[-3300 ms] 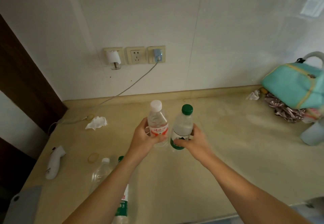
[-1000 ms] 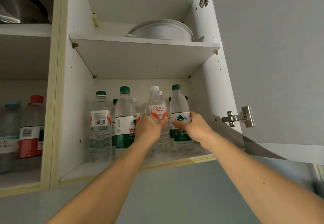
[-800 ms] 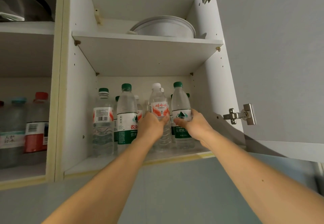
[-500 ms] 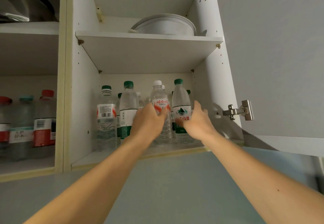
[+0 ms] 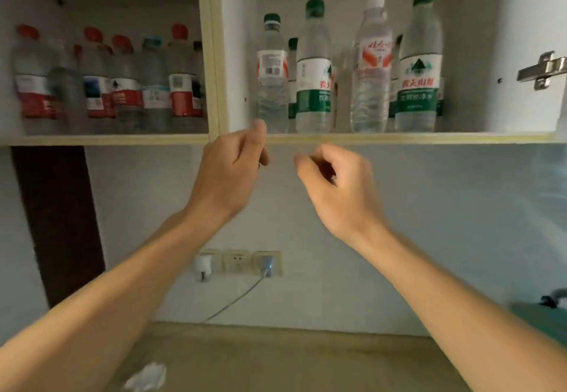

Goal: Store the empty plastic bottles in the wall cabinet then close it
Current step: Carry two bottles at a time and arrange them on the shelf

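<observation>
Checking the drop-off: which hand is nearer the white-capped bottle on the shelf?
Right. The right hand hangs just below the white-capped bottle; the left hand is lower-left, farther off.

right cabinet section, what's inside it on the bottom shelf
Upright plastic bottles: a front row of four, including a white-capped bottle and a green-capped bottle at the right. More caps peek out behind them, but the front row hides how many stand there.

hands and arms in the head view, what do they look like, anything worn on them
Both forearms are bare right down to the frame edge: no sleeves show. The left hand and right hand wear no gloves, and no rings, watch, bracelet or other markings can be seen on either wrist. The picture is slightly motion-blurred, so fine detail is unclear.
</observation>
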Action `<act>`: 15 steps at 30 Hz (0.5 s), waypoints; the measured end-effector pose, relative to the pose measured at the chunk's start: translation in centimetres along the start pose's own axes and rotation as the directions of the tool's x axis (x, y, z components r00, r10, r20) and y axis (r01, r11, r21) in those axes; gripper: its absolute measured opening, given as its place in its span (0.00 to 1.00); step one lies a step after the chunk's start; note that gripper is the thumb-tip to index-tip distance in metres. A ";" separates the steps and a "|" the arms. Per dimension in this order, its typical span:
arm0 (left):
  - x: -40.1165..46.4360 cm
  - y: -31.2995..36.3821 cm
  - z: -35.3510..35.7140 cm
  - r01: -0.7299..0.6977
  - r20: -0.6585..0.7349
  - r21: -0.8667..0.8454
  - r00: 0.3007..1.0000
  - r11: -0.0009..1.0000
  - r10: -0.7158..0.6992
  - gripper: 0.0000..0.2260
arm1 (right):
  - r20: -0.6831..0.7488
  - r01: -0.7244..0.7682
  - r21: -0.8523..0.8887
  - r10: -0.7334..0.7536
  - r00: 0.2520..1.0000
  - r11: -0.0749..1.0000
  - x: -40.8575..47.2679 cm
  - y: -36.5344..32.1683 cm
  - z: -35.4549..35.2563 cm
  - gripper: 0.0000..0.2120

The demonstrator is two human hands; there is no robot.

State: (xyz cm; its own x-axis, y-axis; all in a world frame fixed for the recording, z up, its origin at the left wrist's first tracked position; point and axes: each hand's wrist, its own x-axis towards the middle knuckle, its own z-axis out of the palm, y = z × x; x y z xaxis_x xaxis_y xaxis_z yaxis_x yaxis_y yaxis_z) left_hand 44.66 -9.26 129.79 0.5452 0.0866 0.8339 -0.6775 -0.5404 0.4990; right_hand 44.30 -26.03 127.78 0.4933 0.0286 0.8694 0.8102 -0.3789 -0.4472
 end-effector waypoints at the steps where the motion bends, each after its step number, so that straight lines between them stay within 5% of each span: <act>1: -1.4 -1.4 -1.0 0.028 0.009 0.031 1.000 0.999 -0.028 0.25 | 0.049 -0.032 0.022 0.031 0.998 0.999 -1.4 0.1 1.5 0.21; 8: -11.7 -11.1 -8.7 0.271 0.113 0.156 0.951 0.950 -0.289 0.27 | 0.321 -0.360 0.128 0.305 0.897 0.924 -12.1 1.0 12.6 0.27; 15: -21.4 -20.9 -13.5 0.493 0.163 0.231 0.831 0.839 -0.532 0.22 | 0.486 -0.582 -0.043 0.526 0.697 0.812 -22.5 2.1 23.9 0.24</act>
State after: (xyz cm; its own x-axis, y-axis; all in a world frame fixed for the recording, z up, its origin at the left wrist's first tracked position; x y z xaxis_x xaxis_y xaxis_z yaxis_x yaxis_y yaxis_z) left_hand 40.49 11.49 104.69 0.8942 0.2229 0.3883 -0.1861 -0.6039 0.7751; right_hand 42.46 -5.41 102.21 0.9245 0.2704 0.2688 0.3567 -0.3641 -0.8604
